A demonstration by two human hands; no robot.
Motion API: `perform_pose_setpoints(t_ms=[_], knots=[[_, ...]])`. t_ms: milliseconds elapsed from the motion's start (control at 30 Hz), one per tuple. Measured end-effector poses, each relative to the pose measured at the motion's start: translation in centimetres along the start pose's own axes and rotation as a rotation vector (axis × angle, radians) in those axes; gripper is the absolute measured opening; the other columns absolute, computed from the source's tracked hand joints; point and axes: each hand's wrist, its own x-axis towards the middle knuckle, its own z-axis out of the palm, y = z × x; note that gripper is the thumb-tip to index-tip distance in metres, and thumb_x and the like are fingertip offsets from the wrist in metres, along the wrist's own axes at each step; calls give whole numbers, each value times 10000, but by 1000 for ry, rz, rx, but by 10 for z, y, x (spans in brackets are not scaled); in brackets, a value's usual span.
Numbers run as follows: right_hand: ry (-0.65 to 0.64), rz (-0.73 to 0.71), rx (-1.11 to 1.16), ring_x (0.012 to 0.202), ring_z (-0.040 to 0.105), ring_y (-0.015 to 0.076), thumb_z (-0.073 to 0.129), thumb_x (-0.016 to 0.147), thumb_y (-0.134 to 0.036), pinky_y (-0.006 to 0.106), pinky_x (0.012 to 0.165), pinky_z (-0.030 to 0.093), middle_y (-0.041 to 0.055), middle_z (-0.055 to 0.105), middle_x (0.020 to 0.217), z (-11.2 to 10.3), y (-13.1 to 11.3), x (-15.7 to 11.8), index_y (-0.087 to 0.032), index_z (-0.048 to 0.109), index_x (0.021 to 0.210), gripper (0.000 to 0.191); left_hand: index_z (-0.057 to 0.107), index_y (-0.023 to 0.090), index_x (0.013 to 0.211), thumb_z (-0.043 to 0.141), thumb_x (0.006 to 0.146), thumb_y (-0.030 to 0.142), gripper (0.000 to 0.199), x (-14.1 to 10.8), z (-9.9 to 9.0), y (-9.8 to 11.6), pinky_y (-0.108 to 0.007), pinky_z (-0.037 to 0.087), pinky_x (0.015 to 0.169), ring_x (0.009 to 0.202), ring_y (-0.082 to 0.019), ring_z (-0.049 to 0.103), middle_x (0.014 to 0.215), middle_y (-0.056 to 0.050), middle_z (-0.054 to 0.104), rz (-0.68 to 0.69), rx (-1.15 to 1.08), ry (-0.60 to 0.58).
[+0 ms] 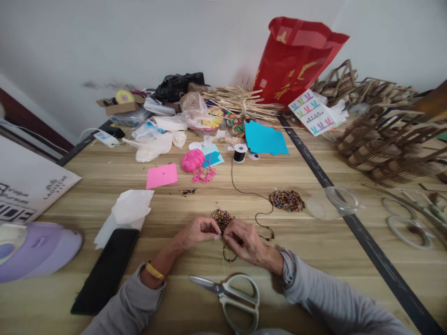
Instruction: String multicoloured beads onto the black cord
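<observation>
Your left hand (204, 231) and right hand (246, 242) nearly meet over the pale, wood-grained worktop (174, 307), thumbs and forefingers pinched on the upper part of a small round loop of thin black cord dotted with tiny beads (229, 260). Its curve hangs below your right fingers; the exact spot of your grip is too small to make out.

Just beyond your fingertips lies a loose heap of tiny, round, multicoloured beads (220, 219). To the right, a thick oval coil of beaded strands (287, 200) rests on the surface, dense and knobbly. From a white-rimmed spool wound with smooth black cord (240, 153), a slack line (244, 191) wanders towards you in soft bends, ending in a short beaded cluster (270, 234) near your right hand.

Closer to you, metal-bladed scissors with wide off-white looped handles (223, 293) lie flat, the tip pointing left. Farther back sit a fluffy ball of bright pink yarn (193, 160), a flat pink paper rectangle (162, 176) and short black clippings (188, 191).
</observation>
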Motion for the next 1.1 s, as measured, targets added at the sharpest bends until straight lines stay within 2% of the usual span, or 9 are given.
perform_pose_setpoints(t_ms=[1100], knots=[[-18, 10, -28, 679, 530, 155, 466, 922, -167, 270, 601, 433, 39, 582, 751, 0, 1, -2, -191, 543, 839, 116, 673, 109, 743, 805, 630, 329, 281, 0, -1, -4, -215, 413, 639, 636, -105, 551, 683, -18, 654, 31, -22, -14]])
